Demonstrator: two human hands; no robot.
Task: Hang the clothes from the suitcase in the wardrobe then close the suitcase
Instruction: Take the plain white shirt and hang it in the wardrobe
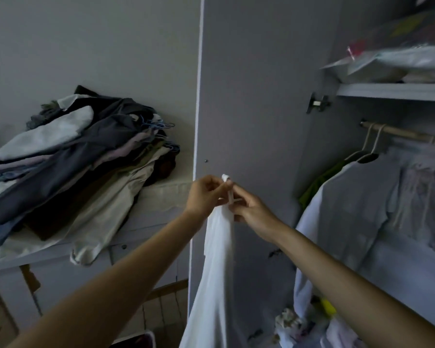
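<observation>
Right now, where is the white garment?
In the head view, the white cloth garment hangs at lower centre, pinched by both hands, left and right, before the grey wardrobe door.

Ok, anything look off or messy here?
Yes: the clothes pile left of the wardrobe door is heaped unevenly, a beige garment drooping over the ledge. Both hands pinch the white garment.

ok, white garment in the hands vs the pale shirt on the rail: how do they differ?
The white garment hangs bunched and narrow, its top pinched by the left hand and right hand; the pale shirt hangs spread wide on a hanger. The garment is in front of the wardrobe door; the shirt is inside, under the rail. Both are light fabric.
</observation>
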